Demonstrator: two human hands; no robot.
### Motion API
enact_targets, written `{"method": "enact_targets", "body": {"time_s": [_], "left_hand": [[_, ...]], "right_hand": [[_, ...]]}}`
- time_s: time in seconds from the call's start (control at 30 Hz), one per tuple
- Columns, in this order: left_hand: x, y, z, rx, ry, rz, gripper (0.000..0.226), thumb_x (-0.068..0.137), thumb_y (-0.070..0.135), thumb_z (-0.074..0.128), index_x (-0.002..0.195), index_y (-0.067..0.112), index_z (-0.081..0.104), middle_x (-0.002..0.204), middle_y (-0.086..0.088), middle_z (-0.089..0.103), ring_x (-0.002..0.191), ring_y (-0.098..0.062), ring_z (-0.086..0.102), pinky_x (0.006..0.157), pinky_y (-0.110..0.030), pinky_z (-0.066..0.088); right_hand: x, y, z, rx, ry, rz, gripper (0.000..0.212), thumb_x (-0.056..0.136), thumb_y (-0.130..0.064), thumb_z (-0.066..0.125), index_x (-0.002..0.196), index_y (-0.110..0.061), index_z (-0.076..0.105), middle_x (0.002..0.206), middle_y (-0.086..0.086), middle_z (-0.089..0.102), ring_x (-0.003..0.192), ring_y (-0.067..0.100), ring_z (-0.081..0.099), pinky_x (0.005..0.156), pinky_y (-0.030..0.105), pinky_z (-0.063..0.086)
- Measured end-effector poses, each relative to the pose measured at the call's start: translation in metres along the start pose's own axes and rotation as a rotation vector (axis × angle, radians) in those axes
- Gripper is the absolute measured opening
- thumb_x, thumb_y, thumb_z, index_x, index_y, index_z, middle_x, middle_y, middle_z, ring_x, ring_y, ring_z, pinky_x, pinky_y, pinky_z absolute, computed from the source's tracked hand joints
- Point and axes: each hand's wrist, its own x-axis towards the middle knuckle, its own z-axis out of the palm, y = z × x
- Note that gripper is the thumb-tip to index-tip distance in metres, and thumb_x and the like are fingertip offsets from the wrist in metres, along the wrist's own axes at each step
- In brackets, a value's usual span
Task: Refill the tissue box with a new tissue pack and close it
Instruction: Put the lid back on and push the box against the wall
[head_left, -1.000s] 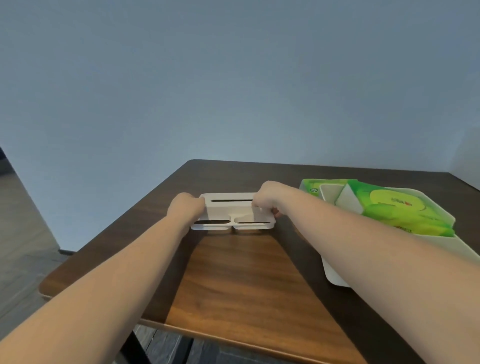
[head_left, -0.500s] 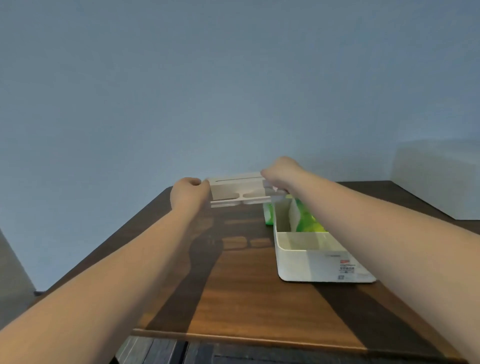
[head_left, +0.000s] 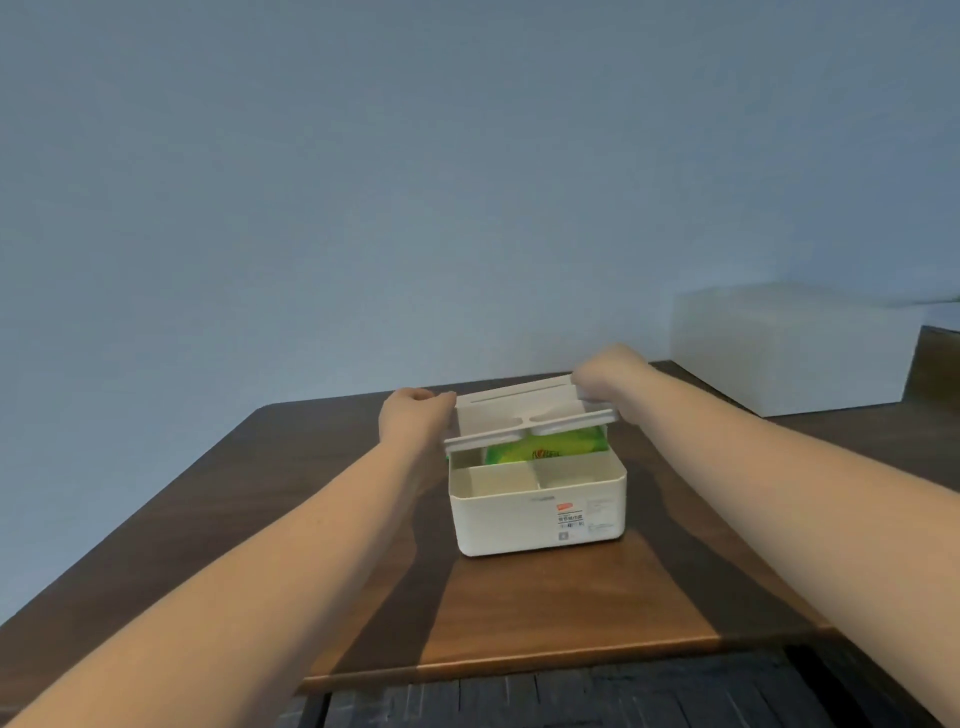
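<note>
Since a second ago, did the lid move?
Yes. The lid went from lying on the table to being held over the box.

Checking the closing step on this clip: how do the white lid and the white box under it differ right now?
The lid is held in the air by the left hand and right hand; the box rests on the table. The lid is a flat slotted panel; the box is a deep open tub. The box bears a printed label and holds a green tissue pack; the lid is plain. Both are white.
</note>
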Motion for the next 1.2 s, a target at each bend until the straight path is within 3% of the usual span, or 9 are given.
{"method": "enact_targets", "body": {"time_s": [0.1,0.2,0.33,0.43,0.53,0.77,0.83,0.97,1.2], "left_hand": [[0.0,-0.01,0.011,-0.062,0.019,-0.024,0.036,0.084,0.02,0.063,0.117,0.007,0.062,0.113,-0.01,0.067,0.087,-0.022,0.059,0.068,-0.028,0.051],[0.0,-0.016,0.015,-0.031,0.056,-0.024,0.038,0.084,0.021,0.063,0.119,0.008,0.062,0.113,-0.01,0.067,0.096,-0.025,0.063,0.09,-0.039,0.054],[0.002,-0.021,0.018,0.031,0.038,-0.012,0.013,0.081,0.017,0.057,0.083,0.007,0.066,0.074,-0.007,0.061,0.067,-0.022,0.053,0.066,-0.027,0.046],[0.005,-0.027,0.019,0.043,0.045,-0.03,0.016,0.081,0.015,0.056,0.066,0.011,0.06,0.057,-0.004,0.053,0.061,-0.027,0.05,0.063,-0.031,0.045],[0.006,-0.028,0.018,0.074,0.039,-0.03,0.016,0.086,0.02,0.057,0.078,0.008,0.064,0.062,-0.005,0.058,0.057,-0.025,0.052,0.065,-0.035,0.051],[0.021,-0.031,0.023,0.109,0.035,-0.05,0.024,0.073,0.005,0.048,0.094,0.002,0.059,0.095,-0.021,0.068,0.063,-0.026,0.049,0.057,-0.027,0.04],[0.02,-0.028,0.025,0.097,-0.024,-0.054,0.044,0.08,0.0,0.044,0.121,-0.001,0.057,0.098,-0.018,0.063,0.059,-0.018,0.044,0.05,-0.024,0.032],[0.022,-0.025,0.029,0.121,-0.118,-0.062,0.061,0.089,-0.005,0.032,0.148,0.008,0.036,0.134,-0.016,0.052,0.069,-0.018,0.044,0.05,-0.024,0.031],[0.037,-0.029,0.03,0.201,-0.186,-0.052,0.058,0.086,-0.013,0.033,0.137,0.008,0.052,0.083,-0.009,0.054,0.075,-0.028,0.046,0.057,-0.027,0.033]], "right_hand": [[-0.002,0.017,0.0,-0.084,0.021,0.046,0.023,0.09,-0.009,0.049,0.067,-0.005,0.046,0.068,0.008,0.045,0.072,0.025,0.051,0.057,0.025,0.039],[-0.003,0.024,0.005,-0.169,-0.001,0.051,0.022,0.086,-0.009,0.051,0.064,-0.006,0.046,0.064,0.008,0.046,0.056,0.02,0.046,0.044,0.025,0.032],[0.003,0.029,0.011,-0.212,-0.031,0.093,0.02,0.076,0.004,0.053,0.059,-0.004,0.047,0.061,0.012,0.047,0.064,0.028,0.051,0.047,0.024,0.036],[0.009,0.037,0.016,-0.18,-0.063,0.051,0.024,0.084,-0.003,0.053,0.063,-0.009,0.046,0.065,0.009,0.047,0.066,0.028,0.05,0.058,0.029,0.043],[0.008,0.036,0.016,-0.351,-0.045,0.062,0.008,0.078,0.005,0.059,0.073,-0.001,0.057,0.069,0.016,0.057,0.068,0.032,0.056,0.059,0.029,0.044],[0.015,0.033,0.015,-0.641,-0.134,-0.006,0.018,0.072,0.01,0.058,0.085,0.0,0.065,0.068,0.013,0.055,0.062,0.028,0.056,0.053,0.026,0.042],[0.014,0.027,0.018,-0.863,-0.186,-0.08,0.007,0.077,0.006,0.058,0.076,0.002,0.064,0.065,0.009,0.052,0.057,0.022,0.051,0.052,0.025,0.041],[0.019,0.025,0.026,-1.138,-0.239,-0.17,0.029,0.082,-0.001,0.056,0.055,-0.008,0.048,0.062,0.005,0.047,0.052,0.016,0.043,0.049,0.022,0.037],[0.03,0.025,0.03,-1.245,-0.296,-0.197,0.025,0.081,-0.001,0.056,0.058,-0.006,0.048,0.064,0.004,0.047,0.054,0.017,0.043,0.052,0.022,0.037]]}}
